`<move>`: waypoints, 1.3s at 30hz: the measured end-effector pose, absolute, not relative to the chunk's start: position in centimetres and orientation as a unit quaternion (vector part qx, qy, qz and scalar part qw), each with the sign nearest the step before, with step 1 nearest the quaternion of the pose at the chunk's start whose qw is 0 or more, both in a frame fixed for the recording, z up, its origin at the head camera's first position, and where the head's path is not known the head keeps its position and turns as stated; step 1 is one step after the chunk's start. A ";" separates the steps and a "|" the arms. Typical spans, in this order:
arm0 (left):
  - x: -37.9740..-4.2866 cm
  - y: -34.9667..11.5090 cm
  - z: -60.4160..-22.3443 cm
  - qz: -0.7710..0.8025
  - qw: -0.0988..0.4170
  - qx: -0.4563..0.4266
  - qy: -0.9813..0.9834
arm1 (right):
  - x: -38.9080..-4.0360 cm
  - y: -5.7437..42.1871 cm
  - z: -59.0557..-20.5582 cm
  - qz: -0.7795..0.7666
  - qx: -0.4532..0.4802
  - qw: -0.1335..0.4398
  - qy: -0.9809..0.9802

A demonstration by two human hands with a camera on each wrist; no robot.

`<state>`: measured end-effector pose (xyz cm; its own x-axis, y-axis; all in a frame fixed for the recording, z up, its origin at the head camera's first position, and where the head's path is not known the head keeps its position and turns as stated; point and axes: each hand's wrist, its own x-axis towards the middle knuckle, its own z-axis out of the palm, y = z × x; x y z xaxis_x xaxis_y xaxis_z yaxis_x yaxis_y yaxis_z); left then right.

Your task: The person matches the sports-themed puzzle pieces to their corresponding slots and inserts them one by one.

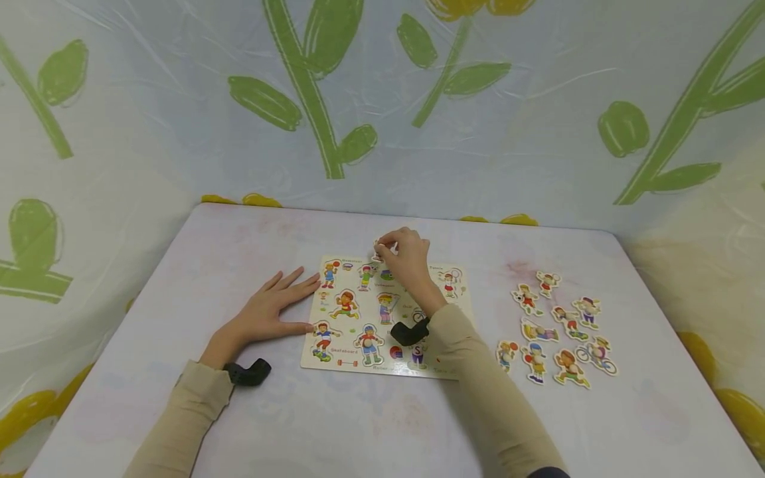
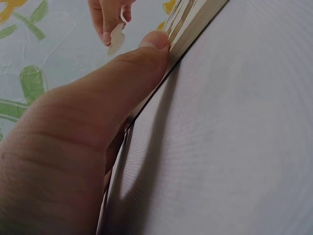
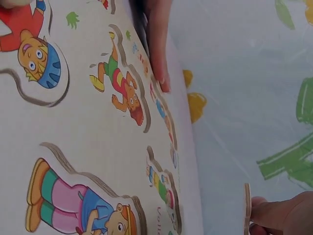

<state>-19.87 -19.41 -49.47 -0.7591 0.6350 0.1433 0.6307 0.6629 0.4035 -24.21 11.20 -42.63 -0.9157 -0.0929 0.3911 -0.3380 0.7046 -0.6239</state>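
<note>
A cream wooden puzzle board (image 1: 346,342) with cartoon sports figures in cut-out recesses lies on the table. My left hand (image 1: 269,311) rests along its left side, fingers spread, thumb at the board's edge. In the left wrist view the left thumb (image 2: 129,71) presses against that edge. My right hand (image 1: 406,255) is over the board's far edge, pinching a small puzzle piece (image 1: 377,251) between thumb and fingertips. From the right wrist this puzzle piece (image 3: 247,210) appears edge-on, held upright off the board. Its printed figure is mostly hidden by the fingers.
Several loose figure pieces (image 1: 570,325) lie on the table right of the board, among them a cyclist piece (image 1: 597,355) and a runner piece (image 1: 570,370). The white table (image 1: 299,425) meets a leaf-patterned sheet (image 1: 508,146) at the back and sides.
</note>
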 end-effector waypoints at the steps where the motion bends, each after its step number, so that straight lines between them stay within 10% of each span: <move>1: -19.9 -19.4 -49.5 0.220 0.004 0.347 0.912 | -24.2 11.1 -42.7 0.365 0.121 0.163 -0.909; 39: -19.7 -19.4 -49.4 0.222 0.002 0.345 0.912 | -23.3 9.8 -44.9 0.335 0.158 0.000 -0.929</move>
